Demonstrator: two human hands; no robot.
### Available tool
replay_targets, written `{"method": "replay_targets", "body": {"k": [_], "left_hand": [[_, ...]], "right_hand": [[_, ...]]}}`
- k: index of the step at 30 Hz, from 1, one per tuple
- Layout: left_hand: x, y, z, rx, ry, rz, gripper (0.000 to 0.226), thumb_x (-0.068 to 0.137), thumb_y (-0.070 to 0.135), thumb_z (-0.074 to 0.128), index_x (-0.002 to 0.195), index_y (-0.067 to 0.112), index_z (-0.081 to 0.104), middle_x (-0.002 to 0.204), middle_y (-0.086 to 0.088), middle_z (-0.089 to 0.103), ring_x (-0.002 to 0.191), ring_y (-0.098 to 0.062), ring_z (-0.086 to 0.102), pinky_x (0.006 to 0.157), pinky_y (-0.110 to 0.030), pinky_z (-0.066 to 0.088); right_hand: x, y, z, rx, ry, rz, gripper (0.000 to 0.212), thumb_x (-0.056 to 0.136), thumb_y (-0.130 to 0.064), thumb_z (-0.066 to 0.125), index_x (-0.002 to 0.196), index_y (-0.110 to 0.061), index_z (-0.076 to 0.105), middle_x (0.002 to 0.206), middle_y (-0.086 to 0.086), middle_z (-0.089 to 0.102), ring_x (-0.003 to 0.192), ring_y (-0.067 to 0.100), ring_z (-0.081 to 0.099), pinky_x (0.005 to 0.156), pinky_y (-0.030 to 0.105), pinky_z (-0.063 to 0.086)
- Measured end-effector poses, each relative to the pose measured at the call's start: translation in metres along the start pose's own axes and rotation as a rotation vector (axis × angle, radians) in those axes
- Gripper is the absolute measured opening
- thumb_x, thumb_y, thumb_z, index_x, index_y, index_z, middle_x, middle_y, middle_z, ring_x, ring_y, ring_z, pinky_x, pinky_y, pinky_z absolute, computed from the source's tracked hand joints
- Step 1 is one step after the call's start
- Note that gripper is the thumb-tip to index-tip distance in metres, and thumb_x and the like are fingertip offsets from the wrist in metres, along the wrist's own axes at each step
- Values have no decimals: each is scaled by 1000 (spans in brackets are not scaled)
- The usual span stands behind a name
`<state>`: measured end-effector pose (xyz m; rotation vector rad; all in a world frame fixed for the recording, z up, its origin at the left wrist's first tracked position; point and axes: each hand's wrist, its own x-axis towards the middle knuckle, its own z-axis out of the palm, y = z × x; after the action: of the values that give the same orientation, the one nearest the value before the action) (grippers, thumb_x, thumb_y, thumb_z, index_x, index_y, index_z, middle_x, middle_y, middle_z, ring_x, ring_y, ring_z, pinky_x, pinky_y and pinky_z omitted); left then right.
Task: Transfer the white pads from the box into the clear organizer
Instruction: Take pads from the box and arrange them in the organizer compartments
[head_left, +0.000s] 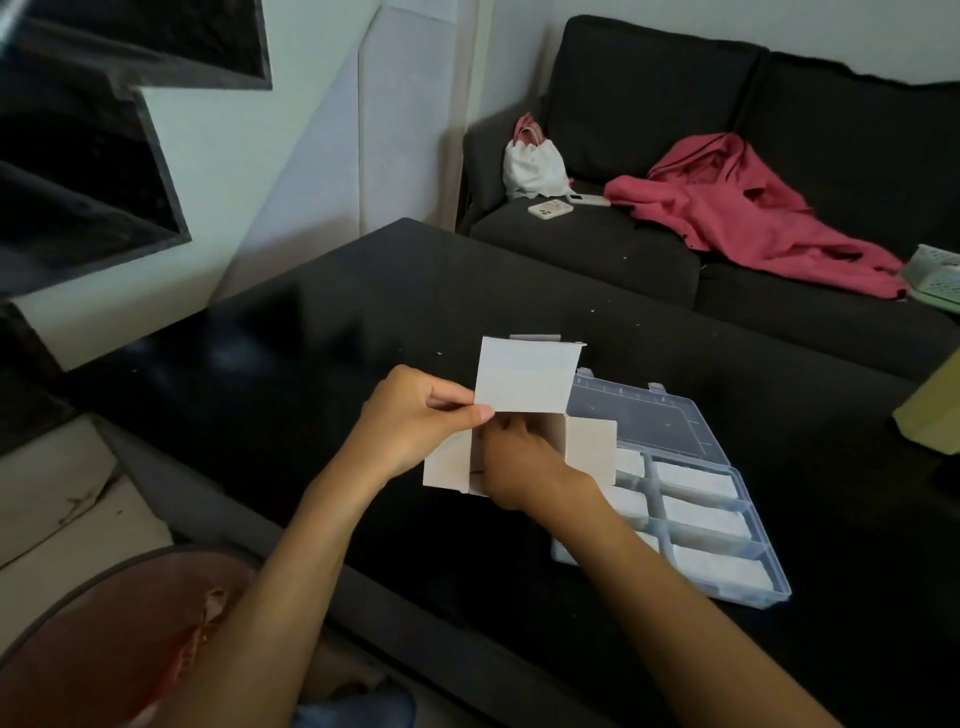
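Black table (363, 322): left hand (415, 421) pinches box (519, 415) flap, right hand (519, 467) reaches inside, grip hidden; organizer (748, 525) mostly filled with pads (696, 483).

Matt cardboard box (524, 387) (glossy plastic organizer (727, 519))

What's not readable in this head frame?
Head view only:
- Inside of the white cardboard box: hidden by its raised flap and the right hand.
- Right hand's grip: fingers sunk in the box.
- Clear plastic organizer: left compartments covered by the box and right forearm.
- White pads: count per compartment blurred.
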<state>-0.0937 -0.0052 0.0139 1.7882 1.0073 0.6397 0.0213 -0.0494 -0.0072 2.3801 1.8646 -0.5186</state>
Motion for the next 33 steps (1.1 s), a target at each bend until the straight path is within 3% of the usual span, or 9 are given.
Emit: {"method": "replay_targets", "body": {"k": [5, 12, 18, 27, 29, 31, 33], "left_hand": [[0, 1, 2, 30, -17, 3, 27, 82, 21, 71, 107, 13, 72, 109, -1, 71, 103, -12, 64, 99, -40, 47], [-1, 3, 3, 59, -18, 26, 25, 82, 21, 71, 106, 14, 72, 109, 0, 71, 101, -11, 64, 97, -39, 49], [0, 3, 3, 72, 0, 42, 24, 83, 21, 70, 106, 15, 72, 109, 0, 70, 101, -10, 64, 97, -38, 49], [7, -6, 3, 133, 149, 73, 17, 83, 32, 69, 97, 23, 75, 96, 11, 72, 95, -5, 65, 86, -31, 50], [10, -8, 2, 177, 234, 60, 18, 85, 34, 67, 99, 24, 73, 100, 11, 71, 98, -7, 63, 83, -29, 48], [15, -9, 3, 190, 286, 32, 21, 88, 36, 63, 105, 26, 71, 107, 11, 68, 102, -12, 60, 83, -31, 46], [21, -9, 6, 182, 316, 7, 26, 89, 37, 60, 111, 26, 67, 112, 9, 66, 106, -15, 59, 80, -28, 42]], "right_hand": [[-5, -1, 1, -34, 42, 42, 44, 95, -11, 42, 137, -3, 32, 138, 17, 40, 125, 32, 44, 104, 37, 35], [-1, -2, -2, -70, -18, 115, 45, 94, -13, 45, 137, -3, 35, 140, 16, 39, 128, 31, 40, 108, 36, 30], [0, 0, -5, -14, 39, 111, 39, 94, -14, 50, 133, -9, 45, 134, 9, 50, 120, 27, 51, 103, 34, 37], [-27, 12, -19, -83, 351, -127, 25, 93, -12, 54, 117, -11, 60, 120, 9, 60, 107, 26, 57, 94, 33, 46], [-34, 23, -17, -127, 505, -189, 19, 91, -18, 57, 108, -17, 67, 109, 5, 65, 96, 21, 59, 82, 31, 51], [-41, 35, -14, -119, 710, -226, 12, 85, -20, 67, 95, -19, 73, 90, 0, 70, 81, 16, 54, 61, 20, 44], [-49, 47, -11, 145, 860, -198, 12, 82, -26, 71, 93, -22, 75, 80, -7, 69, 79, 9, 46, 60, 13, 33]]}}
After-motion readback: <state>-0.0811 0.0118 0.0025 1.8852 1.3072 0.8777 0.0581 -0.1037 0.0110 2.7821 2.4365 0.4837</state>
